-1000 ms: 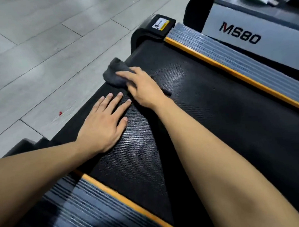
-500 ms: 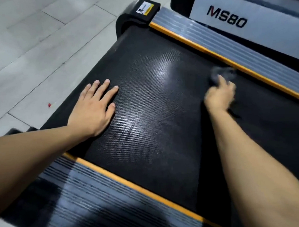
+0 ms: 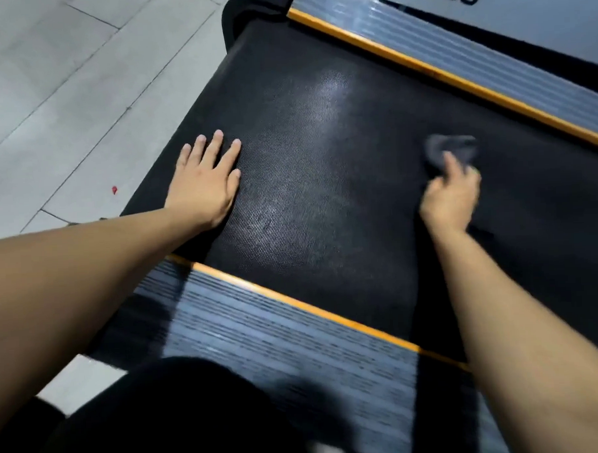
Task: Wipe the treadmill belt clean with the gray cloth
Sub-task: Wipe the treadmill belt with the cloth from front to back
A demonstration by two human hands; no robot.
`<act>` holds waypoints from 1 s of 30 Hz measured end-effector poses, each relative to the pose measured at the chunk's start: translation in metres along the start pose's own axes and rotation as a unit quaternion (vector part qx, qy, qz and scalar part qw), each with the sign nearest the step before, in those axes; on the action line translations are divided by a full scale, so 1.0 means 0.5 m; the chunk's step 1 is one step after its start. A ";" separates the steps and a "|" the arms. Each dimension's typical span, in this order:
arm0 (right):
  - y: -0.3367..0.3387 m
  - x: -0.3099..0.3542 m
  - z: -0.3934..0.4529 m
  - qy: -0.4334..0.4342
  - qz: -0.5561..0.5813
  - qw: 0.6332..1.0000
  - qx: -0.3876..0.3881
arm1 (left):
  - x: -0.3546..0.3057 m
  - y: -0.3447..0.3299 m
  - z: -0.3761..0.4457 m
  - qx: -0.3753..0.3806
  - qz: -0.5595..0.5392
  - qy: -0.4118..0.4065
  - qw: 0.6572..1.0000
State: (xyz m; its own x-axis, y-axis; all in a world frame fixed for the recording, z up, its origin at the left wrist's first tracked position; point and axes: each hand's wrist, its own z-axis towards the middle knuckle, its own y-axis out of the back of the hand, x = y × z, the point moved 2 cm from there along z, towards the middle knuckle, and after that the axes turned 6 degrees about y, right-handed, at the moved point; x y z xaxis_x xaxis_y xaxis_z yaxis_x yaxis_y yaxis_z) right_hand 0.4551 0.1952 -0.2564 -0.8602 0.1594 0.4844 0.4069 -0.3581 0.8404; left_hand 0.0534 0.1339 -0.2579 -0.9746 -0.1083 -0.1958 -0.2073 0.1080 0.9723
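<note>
Resting flat on the belt (image 3: 322, 163), the left hand (image 3: 205, 187) lies palm down near the belt's left edge, fingers straight and slightly spread; its grip is open and holds nothing. The right hand (image 3: 452, 195), blurred, is on the belt's right part, near the far orange strip (image 3: 455, 79). Its fingers are curled over the cloth (image 3: 450, 147), one finger reaching forward across it; the grip is closed on the cloth. The cloth, gray and bunched, lies on the belt under and ahead of that hand, well apart from the left hand. The belt is black and textured, with a pale sheen down its middle between the two hands. Ribbed gray side rails flank it: the far rail (image 3: 489, 64) beyond the orange strip, the near rail (image 3: 278, 333) beneath both forearms, also edged in orange. A pale panel (image 3: 538, 13) with dark lettering stands behind the far rail. Gray floor tiles (image 3: 62, 99) lie to the left, with a small red speck (image 3: 114, 190) on them.
</note>
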 end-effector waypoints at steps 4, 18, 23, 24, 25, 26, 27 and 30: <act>0.008 0.038 -0.068 -0.077 -0.004 0.997 0.002 | -0.013 0.006 -0.040 0.018 -0.010 -0.006 1.000; 0.058 0.161 -0.270 0.176 -0.070 0.969 0.160 | 0.034 0.107 -0.172 0.150 -0.032 0.030 0.988; 0.100 0.077 -0.273 0.003 -0.107 0.989 0.098 | 0.047 0.114 -0.181 0.149 -0.039 0.024 0.988; 0.075 0.113 -0.296 0.056 -0.089 0.989 0.102 | 0.050 0.118 -0.176 0.148 -0.049 0.034 0.987; 0.046 0.161 -0.325 0.122 -0.059 0.984 0.116 | 0.053 0.124 -0.170 0.146 -0.062 0.048 0.986; 0.016 0.217 -0.352 0.196 -0.022 0.970 0.144 | 0.058 0.132 -0.163 0.139 -0.076 0.064 0.985; -0.013 0.273 -0.376 0.279 0.011 0.943 0.183 | 0.065 0.140 -0.155 0.129 -0.087 0.081 0.985; -0.065 0.388 -0.375 0.505 0.061 0.815 0.276 | 0.097 0.158 -0.139 0.095 -0.102 0.120 0.983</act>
State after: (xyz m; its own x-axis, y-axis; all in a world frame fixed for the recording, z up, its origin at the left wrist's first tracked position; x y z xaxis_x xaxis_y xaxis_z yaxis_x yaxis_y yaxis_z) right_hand 0.2173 0.0651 -0.2356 -0.5038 -0.7860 0.3583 0.3441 0.1978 0.9179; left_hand -0.0044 0.0685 -0.1816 -0.8674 -0.3755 -0.3266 -0.4315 0.2405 0.8695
